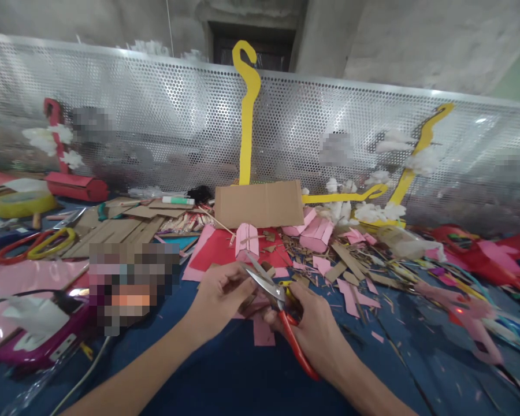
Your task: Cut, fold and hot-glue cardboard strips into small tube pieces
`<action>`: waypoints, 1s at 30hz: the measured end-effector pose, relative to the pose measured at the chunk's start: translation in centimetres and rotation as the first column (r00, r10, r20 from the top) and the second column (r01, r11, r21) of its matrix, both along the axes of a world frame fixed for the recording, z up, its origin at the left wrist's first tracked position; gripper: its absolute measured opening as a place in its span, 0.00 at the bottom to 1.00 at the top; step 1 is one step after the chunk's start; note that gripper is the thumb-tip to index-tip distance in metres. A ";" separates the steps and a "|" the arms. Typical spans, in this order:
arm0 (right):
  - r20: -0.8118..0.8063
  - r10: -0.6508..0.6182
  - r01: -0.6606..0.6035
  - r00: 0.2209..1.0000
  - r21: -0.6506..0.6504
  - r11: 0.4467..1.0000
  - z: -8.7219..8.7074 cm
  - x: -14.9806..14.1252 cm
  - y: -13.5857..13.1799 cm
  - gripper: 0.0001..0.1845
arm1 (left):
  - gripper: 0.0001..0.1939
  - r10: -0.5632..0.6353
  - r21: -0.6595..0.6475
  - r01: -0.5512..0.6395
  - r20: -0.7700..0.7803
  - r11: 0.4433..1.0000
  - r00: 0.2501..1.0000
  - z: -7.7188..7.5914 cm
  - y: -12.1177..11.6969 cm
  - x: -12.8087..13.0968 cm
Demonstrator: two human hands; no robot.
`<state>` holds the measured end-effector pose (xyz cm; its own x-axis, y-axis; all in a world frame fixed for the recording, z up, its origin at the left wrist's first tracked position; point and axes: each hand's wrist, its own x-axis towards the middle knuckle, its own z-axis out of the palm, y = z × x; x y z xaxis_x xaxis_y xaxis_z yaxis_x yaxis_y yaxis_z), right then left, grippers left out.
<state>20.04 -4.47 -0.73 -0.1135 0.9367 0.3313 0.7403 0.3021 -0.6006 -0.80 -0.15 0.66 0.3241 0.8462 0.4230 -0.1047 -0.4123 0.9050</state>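
Note:
My right hand [314, 320] is closed round red-handled scissors [281, 315], their silver blades pointing up and left. My left hand [221, 297] pinches a small piece of pink and brown card [252, 301] right at the blades. Both hands hover just above a blue table [225, 375], with a pink paper scrap [263, 333] lying beneath them.
A cardboard sheet [260, 203] stands behind, against a perforated metal screen [156, 121], with a tall yellow hook shape [246, 110]. Pink and cardboard scraps [351, 266] litter the right. Red paper [219, 245], cardboard strips [117, 228], red and yellow scissors [34, 244] and a glue gun [47, 335] lie left.

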 end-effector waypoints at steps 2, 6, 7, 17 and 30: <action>-0.014 -0.001 0.001 1.000 0.004 1.000 -0.3 0.1 0.2 0.21 | 0.09 0.015 -0.005 -0.015 -0.017 1.000 1.000 0.0 0.0 0.0; -0.046 0.003 -0.002 0.999 0.022 1.000 -0.5 0.3 0.4 0.23 | 0.11 0.020 -0.029 -0.021 -0.033 0.999 0.999 0.2 -0.1 0.0; -0.052 0.006 -0.004 0.999 0.024 1.000 -0.5 0.3 0.4 0.23 | 0.11 0.012 -0.036 -0.013 -0.029 0.999 1.000 0.2 -0.1 0.0; 0.032 -0.165 0.166 0.986 0.002 0.986 0.7 3.6 2.5 0.22 | 0.08 0.143 -0.161 -0.129 0.079 0.978 0.987 0.8 0.3 -0.3; 0.183 -0.242 0.219 0.953 0.136 0.966 1.7 7.4 3.3 0.17 | 0.11 0.248 -0.268 -0.220 0.074 0.938 0.966 1.0 0.8 -0.8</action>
